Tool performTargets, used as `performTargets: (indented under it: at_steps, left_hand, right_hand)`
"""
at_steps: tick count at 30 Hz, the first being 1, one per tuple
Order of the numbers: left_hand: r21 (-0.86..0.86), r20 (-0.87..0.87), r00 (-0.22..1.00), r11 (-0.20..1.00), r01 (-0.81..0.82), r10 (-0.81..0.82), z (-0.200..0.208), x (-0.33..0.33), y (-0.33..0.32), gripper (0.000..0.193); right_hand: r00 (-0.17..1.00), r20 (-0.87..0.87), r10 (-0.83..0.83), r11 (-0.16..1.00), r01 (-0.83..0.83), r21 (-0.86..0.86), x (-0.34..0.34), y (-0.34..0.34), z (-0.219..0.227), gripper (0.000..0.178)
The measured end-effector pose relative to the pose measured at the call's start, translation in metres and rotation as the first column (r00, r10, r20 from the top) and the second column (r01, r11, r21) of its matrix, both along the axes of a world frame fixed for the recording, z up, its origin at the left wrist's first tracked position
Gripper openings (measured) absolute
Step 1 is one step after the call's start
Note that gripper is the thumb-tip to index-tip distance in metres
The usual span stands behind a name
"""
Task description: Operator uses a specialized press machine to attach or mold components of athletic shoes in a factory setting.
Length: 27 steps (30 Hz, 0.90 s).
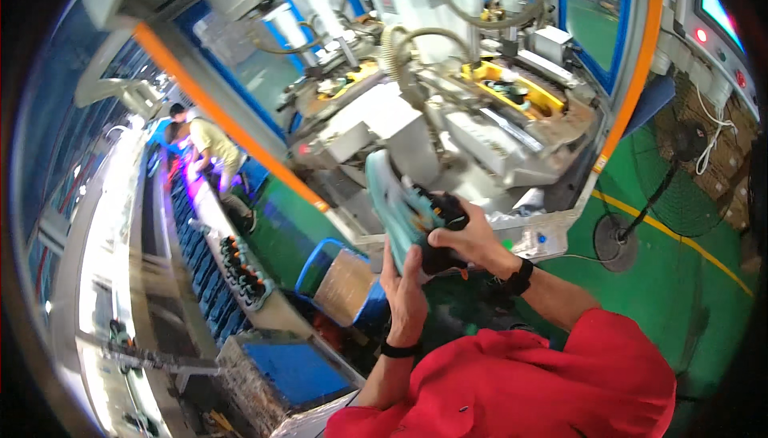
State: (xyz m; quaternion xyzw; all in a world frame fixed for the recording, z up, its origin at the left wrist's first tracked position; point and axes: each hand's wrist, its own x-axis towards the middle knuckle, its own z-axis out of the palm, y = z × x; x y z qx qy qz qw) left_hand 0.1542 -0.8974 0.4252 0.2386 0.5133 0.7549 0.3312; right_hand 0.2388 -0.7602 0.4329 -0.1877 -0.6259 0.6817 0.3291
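Note:
A mint-green and black sports shoe [398, 204] is tilted up in front of my chest, its pale sole side facing left. My left hand [406, 300] is closed on the lower left part of the shoe. Around the dark collar opening lies my right hand [474, 238], its thumb pressed on the upper. Part of the shoe's lower end is hidden by my fingers. Beyond the shoe stands a large machine [484, 138] with yellow holders, hoses and metal blocks; both hands are apart from it.
On the left runs a lit conveyor [104, 294], with a rack of shoes [244, 274] beside it. Another person [212, 142] works farther along. A blue-framed chair [344, 284] stands close by, and a floor fan [676, 150] and control panel [720, 34] are at the right.

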Motion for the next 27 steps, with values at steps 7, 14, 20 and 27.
performTargets:
  at_steps: [7,14,20,27]
  left_hand:
    - [-0.296,-0.044,0.930,0.894,0.337,-0.365,-0.030,0.009,0.212,0.073]
    - [-0.524,-0.689,0.680,0.820,-0.230,-0.249,-0.113,-0.057,0.425,0.059]
    - [-0.654,-0.652,0.730,0.640,-0.405,-0.204,-0.159,-0.108,0.494,0.079]
    - [-0.562,-0.216,0.971,0.826,-0.037,-0.104,-0.122,-0.164,0.419,0.026]
  right_hand:
    - [0.867,0.021,-0.497,0.860,0.496,-0.124,0.112,0.146,-0.029,0.058]
    - [0.686,-0.003,-0.728,0.686,0.727,-0.040,0.166,0.199,-0.041,0.060]
    - [0.500,0.189,-0.845,0.532,0.821,0.208,0.160,0.215,-0.021,0.056]
    - [0.622,0.373,-0.688,0.715,0.494,0.495,0.050,0.374,0.024,0.046]
